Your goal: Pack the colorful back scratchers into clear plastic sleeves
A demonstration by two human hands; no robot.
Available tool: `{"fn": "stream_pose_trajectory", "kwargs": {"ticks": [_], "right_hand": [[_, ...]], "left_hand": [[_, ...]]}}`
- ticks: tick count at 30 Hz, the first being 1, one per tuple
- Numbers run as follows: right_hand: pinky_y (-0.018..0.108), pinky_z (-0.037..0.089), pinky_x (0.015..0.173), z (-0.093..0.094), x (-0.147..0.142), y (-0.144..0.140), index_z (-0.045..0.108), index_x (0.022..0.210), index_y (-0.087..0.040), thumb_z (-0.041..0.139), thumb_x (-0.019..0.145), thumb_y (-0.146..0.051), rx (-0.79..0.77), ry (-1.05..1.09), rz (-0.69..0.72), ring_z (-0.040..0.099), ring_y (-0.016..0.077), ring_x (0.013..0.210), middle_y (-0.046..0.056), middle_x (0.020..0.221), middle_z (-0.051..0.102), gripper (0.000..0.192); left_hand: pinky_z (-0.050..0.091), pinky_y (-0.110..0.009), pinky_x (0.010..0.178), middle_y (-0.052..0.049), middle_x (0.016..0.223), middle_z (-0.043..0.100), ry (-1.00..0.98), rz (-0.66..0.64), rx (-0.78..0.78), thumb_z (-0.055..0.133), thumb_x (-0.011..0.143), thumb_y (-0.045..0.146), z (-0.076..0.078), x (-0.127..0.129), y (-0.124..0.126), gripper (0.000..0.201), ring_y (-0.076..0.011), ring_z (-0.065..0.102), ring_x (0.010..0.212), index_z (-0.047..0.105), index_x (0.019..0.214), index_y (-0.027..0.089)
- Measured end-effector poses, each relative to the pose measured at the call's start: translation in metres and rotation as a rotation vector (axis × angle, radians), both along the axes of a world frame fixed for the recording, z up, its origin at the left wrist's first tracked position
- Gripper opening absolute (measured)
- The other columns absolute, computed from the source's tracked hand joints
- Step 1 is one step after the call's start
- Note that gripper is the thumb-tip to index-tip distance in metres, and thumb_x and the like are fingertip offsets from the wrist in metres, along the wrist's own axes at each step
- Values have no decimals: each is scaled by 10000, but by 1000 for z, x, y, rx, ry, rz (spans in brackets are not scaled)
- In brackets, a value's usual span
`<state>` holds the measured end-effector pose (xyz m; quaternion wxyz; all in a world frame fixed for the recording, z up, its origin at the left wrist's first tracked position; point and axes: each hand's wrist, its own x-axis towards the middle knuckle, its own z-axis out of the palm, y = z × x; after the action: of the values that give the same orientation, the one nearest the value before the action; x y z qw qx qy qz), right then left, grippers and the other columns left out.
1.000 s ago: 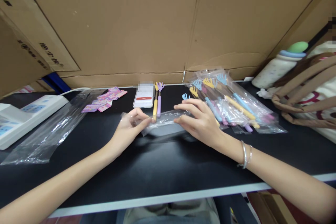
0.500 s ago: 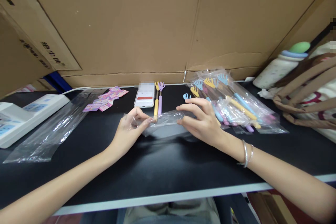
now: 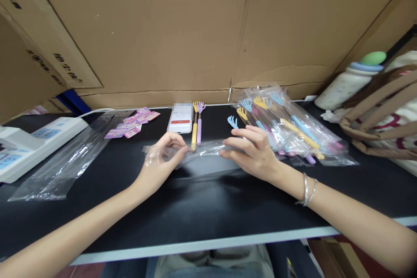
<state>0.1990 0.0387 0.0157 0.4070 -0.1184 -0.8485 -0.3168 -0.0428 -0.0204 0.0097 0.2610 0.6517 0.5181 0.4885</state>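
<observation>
A clear plastic bag stretches between both of my hands above the black tabletop. My left hand is closed, with thumb and forefinger pinching one end, and film spreads over its back. At the other end, my right hand grips the film with curved fingers. Just beyond the bag, a yellow back scratcher and a purple back scratcher lie side by side. A blue claw head shows past my right fingers; its handle is hidden.
Several bagged back scratchers are piled on the right. Flat empty bags, pink cards and a white power strip lie left. A phone stands near the cardboard wall; a bottle leans far right.
The bag's end now reaches further left over my left hand. My right hand has shifted slightly, baring more of the blue claw head.
</observation>
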Motion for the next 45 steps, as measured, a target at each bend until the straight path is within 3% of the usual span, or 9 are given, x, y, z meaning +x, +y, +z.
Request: {"fn": "stream_pose_trajectory", "kwargs": {"ticks": [5,9,14,22,27,33,37,41,45], "right_hand": [[359,402,990,2,1,1,610,804,-266,635,858,-247,-37,-19,-14,513,178,1072,-15,979,654,62],[377,409,1000,2,-1,1,611,815,-242,650,847,-233,-82,-46,6,505,190,1086,0,998,662,51],[382,420,998,0,-2,1,615,797,-251,665,838,-245,-72,-64,12,512,190,1083,-16,984,668,65],[329,393,999,3,-3,-2,623,785,-303,697,810,-245,77,-58,50,539,143,1038,-79,945,671,97],[309,379,1002,2,-2,-4,619,751,-316,681,824,-272,114,-60,13,555,123,987,-104,943,682,105],[351,359,1005,-2,5,1,647,940,-291,635,843,-163,15,-112,17,507,148,1102,-54,979,705,161],[372,377,984,-2,8,8,619,1030,-279,621,842,-158,-99,-18,-61,506,180,1106,-22,1017,696,224],[438,394,976,1,9,12,576,1140,-250,624,841,-209,-210,18,-137,486,247,1148,47,1143,647,305],[501,335,1035,3,9,11,516,1261,-243,639,833,-254,-247,-6,-151,446,275,1208,73,1224,613,446]], "left_hand": [[469,-244,664,-32,859,684,-25,-136,-199,629,802,428,1,1,1,251,-170,623,742,656,884,192],[429,-227,601,-10,701,643,-9,-46,-192,623,796,462,-2,0,2,290,-143,563,640,643,754,175],[405,-211,611,0,744,654,-60,-29,-157,623,812,421,-3,1,1,252,-129,554,658,609,756,176],[425,-220,664,7,732,652,-64,15,-153,630,808,398,-1,1,1,232,-137,571,681,614,744,176],[453,-214,688,4,768,660,-192,-39,-216,640,802,416,-4,2,2,247,-132,595,712,595,746,180],[457,-214,619,19,663,588,-223,-4,-221,657,758,477,2,3,4,321,-116,549,616,546,700,181],[409,-204,554,23,636,583,-231,50,-242,659,719,500,7,1,6,354,-104,520,560,515,657,182],[389,-204,547,16,644,598,-230,31,-284,651,725,492,6,1,8,344,-100,512,552,519,669,178],[405,-214,558,14,632,591,-217,-22,-295,646,729,506,4,2,6,352,-109,521,553,517,679,183]]}}
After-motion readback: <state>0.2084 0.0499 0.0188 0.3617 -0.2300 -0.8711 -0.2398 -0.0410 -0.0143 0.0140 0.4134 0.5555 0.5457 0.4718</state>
